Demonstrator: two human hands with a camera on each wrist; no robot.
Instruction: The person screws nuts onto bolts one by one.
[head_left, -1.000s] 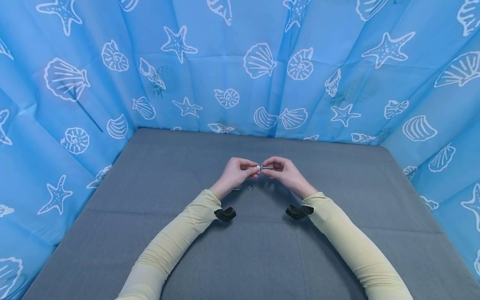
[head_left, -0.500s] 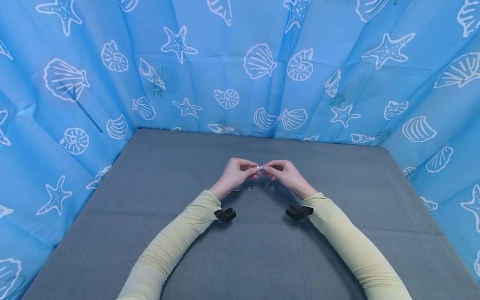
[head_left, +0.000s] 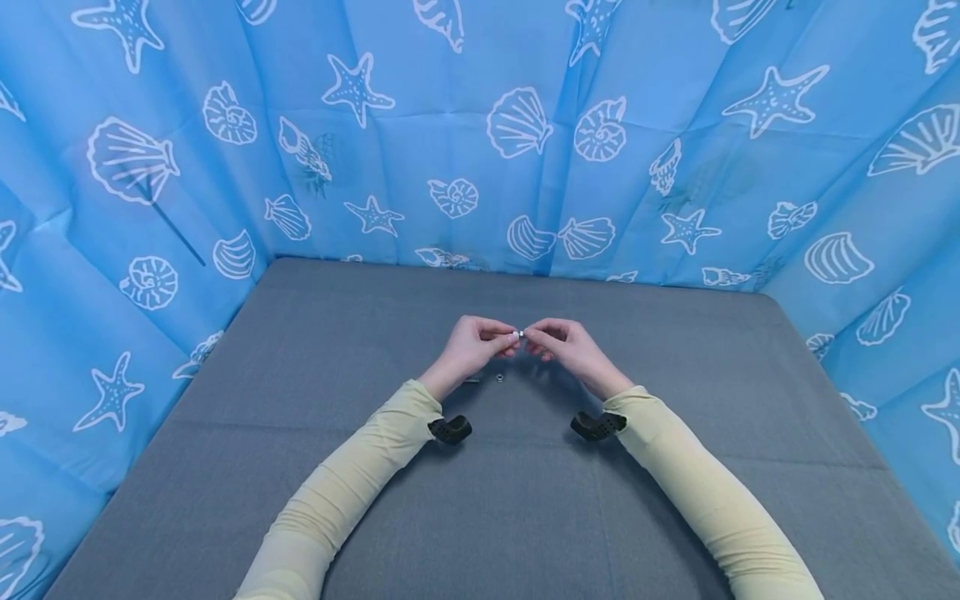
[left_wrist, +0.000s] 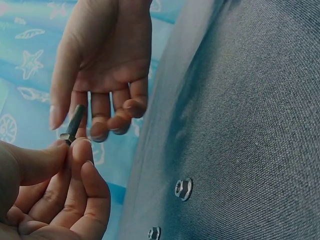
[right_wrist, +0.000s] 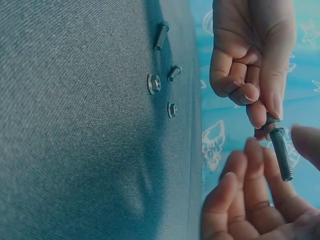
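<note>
My left hand pinches the head end of a metal bolt between thumb and fingers. A hex flange nut sits on the bolt close to its head, and the threaded shank points toward my right hand. In the right wrist view, the thumb of the right hand stands apart from the shank, with its fingers extended behind and below the bolt. The left wrist view shows the same bolt rising from the left fingertips, between the right thumb and fingers.
On the grey cloth-covered table lie a longer bolt, a shorter bolt, a flange nut and a smaller nut, all below the hands. A blue shell-patterned curtain surrounds the table.
The right thumb and fingers have shifted about the bolt near the nut; the shank showed between them in the head view a second ago. The left hand has stayed in place with its pinch.
</note>
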